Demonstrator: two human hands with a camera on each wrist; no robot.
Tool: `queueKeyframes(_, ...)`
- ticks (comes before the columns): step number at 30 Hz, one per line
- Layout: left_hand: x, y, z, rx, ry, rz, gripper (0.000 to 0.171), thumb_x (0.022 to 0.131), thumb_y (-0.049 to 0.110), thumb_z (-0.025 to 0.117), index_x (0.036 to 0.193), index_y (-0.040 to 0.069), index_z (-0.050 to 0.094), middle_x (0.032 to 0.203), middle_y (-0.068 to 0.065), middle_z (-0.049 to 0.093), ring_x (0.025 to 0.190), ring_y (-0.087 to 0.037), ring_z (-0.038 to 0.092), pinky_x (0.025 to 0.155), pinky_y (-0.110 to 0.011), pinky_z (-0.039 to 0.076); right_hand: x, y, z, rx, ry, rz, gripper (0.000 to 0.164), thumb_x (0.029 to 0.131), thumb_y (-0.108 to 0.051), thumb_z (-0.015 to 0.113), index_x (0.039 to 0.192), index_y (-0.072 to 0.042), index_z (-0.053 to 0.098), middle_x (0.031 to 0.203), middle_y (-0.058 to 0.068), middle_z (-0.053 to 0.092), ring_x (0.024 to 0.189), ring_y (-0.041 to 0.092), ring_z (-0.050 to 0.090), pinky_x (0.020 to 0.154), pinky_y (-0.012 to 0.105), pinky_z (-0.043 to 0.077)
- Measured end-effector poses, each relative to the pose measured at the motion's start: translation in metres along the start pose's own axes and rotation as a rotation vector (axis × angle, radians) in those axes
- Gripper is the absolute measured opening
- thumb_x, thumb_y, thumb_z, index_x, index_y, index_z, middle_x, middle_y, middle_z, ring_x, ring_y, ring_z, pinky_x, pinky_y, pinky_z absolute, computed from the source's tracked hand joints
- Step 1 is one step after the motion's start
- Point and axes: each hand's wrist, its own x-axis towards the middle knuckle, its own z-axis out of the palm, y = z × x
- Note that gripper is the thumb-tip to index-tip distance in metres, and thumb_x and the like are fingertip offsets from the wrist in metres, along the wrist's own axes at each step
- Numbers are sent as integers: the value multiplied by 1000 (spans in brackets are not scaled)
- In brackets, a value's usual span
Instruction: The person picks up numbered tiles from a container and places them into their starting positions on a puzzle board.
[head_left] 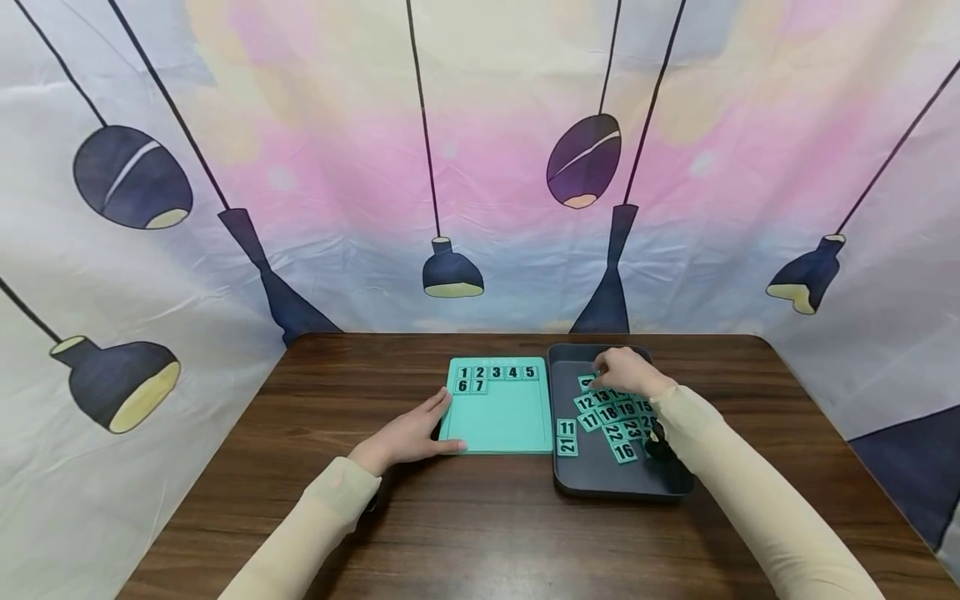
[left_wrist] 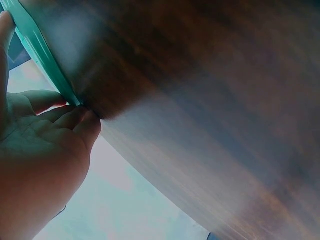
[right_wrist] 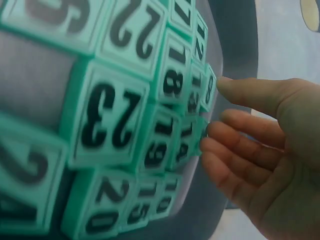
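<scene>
My left hand holds the near left corner of a green number board, fingers against its left edge and thumb at the front edge. Its curled fingers touch the board's side in the left wrist view. Number tiles 1 to 7 sit on the board. Over the far end of a dark grey tray, my right hand reaches in with the thumb apart from the bent fingers. The thumb tip is right at tile 8; the fingertips are close by tile 14.
Several loose tiles lie in the tray, among them tile 16 near its front and tile 11 by the left wall. Both board and tray rest on a brown wooden table. A printed cloth hangs behind.
</scene>
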Motion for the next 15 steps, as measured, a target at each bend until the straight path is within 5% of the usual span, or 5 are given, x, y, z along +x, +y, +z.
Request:
queueKeyframes(4, 0, 0, 1, -1, -2, 0, 99, 80, 68, 53, 150, 10, 13, 155, -8, 6, 137, -25, 22, 102, -44, 32, 3, -6, 5, -5, -30, 55, 45, 83, -21, 71, 118, 6, 60, 68, 8, 57, 55, 14, 45, 60, 32, 41)
queueKeyframes(15, 0, 0, 1, 6, 0, -11, 99, 80, 68, 53, 150, 10, 13, 155, -7, 5, 137, -25, 22, 102, -44, 32, 11, -14, 12, -6, -60, 57, 32, 84, -23, 70, 104, 2, 66, 66, 2, 51, 55, 14, 43, 58, 31, 39)
